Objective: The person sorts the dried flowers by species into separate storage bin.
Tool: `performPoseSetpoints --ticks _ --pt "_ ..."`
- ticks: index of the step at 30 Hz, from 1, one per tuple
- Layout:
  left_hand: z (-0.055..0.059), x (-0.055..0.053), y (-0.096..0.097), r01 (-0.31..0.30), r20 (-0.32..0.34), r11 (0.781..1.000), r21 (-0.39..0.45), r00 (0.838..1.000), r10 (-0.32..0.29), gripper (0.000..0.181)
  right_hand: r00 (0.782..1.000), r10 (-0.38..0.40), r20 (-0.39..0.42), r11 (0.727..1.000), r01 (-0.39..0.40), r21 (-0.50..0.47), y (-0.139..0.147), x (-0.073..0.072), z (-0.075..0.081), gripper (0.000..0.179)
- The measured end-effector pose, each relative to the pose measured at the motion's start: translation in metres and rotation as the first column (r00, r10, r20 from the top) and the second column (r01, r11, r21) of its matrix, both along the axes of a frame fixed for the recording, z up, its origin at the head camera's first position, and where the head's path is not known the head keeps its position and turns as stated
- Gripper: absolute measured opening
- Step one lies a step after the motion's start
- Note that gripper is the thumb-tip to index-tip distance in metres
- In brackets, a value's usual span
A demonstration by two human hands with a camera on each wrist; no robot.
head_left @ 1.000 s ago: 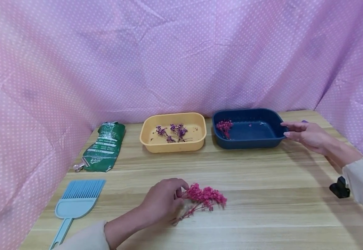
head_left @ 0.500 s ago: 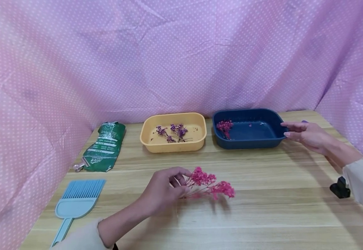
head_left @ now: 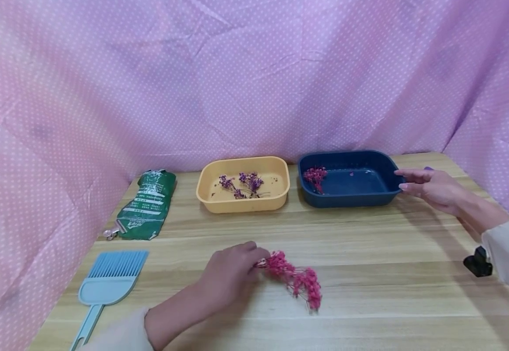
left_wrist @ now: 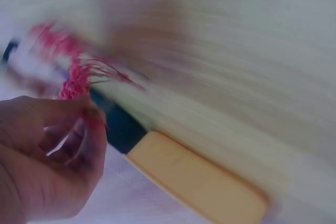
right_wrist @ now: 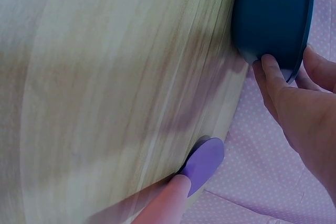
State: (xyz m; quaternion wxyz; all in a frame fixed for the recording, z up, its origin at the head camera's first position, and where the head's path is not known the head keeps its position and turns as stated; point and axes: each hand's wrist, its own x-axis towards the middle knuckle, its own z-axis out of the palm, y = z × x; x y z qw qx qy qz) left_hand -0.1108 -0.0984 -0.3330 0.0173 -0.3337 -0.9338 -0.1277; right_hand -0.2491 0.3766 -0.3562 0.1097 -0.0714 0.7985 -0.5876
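Observation:
A sprig of pink dried flowers point(head_left: 298, 280) is pinched between the thumb and fingers of my left hand point(head_left: 228, 273), low over the front middle of the table. In the left wrist view the sprig point(left_wrist: 76, 77) looks blurred, its thin stems trailing aside. At the back right, my right hand point(head_left: 434, 190) touches the right end of a dark blue tray point(head_left: 351, 200) with extended fingers. The right wrist view has those fingers point(right_wrist: 273, 77) against the tray's outer wall, the thumb near its rim. A smaller pink sprig point(head_left: 315, 178) lies in the tray's left end.
Left of the blue tray stands a yellow tray point(head_left: 243, 207) holding purple dried flowers point(head_left: 251, 183). A green packet point(head_left: 149, 204) with a metal clip and a light blue brush point(head_left: 111, 280) lie at left. A purple oval object point(right_wrist: 205, 163) with a pink handle lies beyond my right hand.
My left hand lifted the pink sprig off the table, then lowered slightly; the flower heads now droop to the right. My right hand stays at the blue tray.

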Motion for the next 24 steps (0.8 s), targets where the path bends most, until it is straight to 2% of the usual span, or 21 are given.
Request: performPoseSetpoints --ticks 1,2,4,5,7,9,11,12,13,14,15,16,17,20,24 --pt "0.003 -0.001 0.001 -0.036 0.123 0.991 0.125 0.992 0.021 0.024 1.000 -0.002 0.000 1.000 0.002 0.007 0.000 0.000 0.000 0.038" --pt "0.006 -0.002 0.001 -0.086 0.240 0.967 0.242 0.970 0.026 0.027 1.000 -0.003 0.000 1.000 0.003 0.017 0.000 0.000 0.000 0.038" --pt "0.010 -0.004 0.002 -0.195 0.427 0.896 0.399 0.904 0.006 0.026 1.000 -0.006 0.001 0.999 0.006 0.035 0.000 0.000 -0.001 0.039" --pt "0.011 -0.005 0.003 -0.244 0.501 0.861 0.446 0.865 -0.014 0.026 1.000 -0.007 0.001 0.999 0.007 0.040 0.000 0.000 -0.001 0.039" --pt "0.011 -0.006 0.004 -0.348 0.634 0.794 0.498 0.771 -0.059 0.026 1.000 -0.006 0.003 0.999 0.006 0.040 0.000 -0.001 -0.001 0.039" --pt "0.009 -0.007 0.004 -0.444 0.736 0.733 0.515 0.668 -0.112 0.027 1.000 -0.004 0.001 1.000 0.004 0.028 0.000 -0.001 -0.001 0.039" --pt "0.005 -0.008 0.004 -0.535 0.809 0.675 0.509 0.566 -0.161 0.028 1.000 -0.001 -0.006 1.000 0.001 0.017 0.001 -0.001 -0.001 0.038" --pt "0.002 -0.009 0.004 -0.570 0.830 0.648 0.505 0.526 -0.185 0.028 1.000 0.001 -0.008 1.000 -0.001 0.010 0.001 -0.001 -0.001 0.038" --pt "0.000 -0.009 0.004 -0.594 0.844 0.629 0.502 0.497 -0.203 0.028 1.000 0.001 -0.011 1.000 -0.001 0.004 0.001 -0.001 -0.001 0.038" --pt "-0.003 -0.010 0.003 -0.610 0.851 0.615 0.499 0.481 -0.212 0.028 1.000 0.002 -0.013 1.000 -0.002 0.002 0.001 -0.001 -0.001 0.038" --pt "-0.007 -0.011 0.003 -0.621 0.855 0.607 0.496 0.472 -0.216 0.027 1.000 0.002 -0.014 1.000 -0.002 0.004 0.001 -0.001 -0.001 0.038" --pt "-0.010 -0.011 0.003 -0.624 0.854 0.602 0.498 0.471 -0.219 0.027 1.000 0.003 -0.013 1.000 -0.003 0.000 0.001 -0.001 -0.001 0.038" --pt "-0.013 -0.011 0.003 -0.617 0.852 0.607 0.500 0.477 -0.217 0.027 1.000 0.004 -0.010 1.000 -0.004 -0.003 0.001 -0.001 -0.001 0.038" --pt "-0.020 -0.011 0.003 -0.581 0.846 0.645 0.496 0.492 -0.207 0.027 1.000 0.005 -0.007 1.000 -0.005 0.000 0.001 -0.001 -0.001 0.038" --pt "-0.022 -0.008 0.004 -0.508 0.833 0.713 0.483 0.518 -0.195 0.025 1.000 0.008 -0.004 1.000 -0.008 -0.003 0.001 -0.001 0.000 0.037"
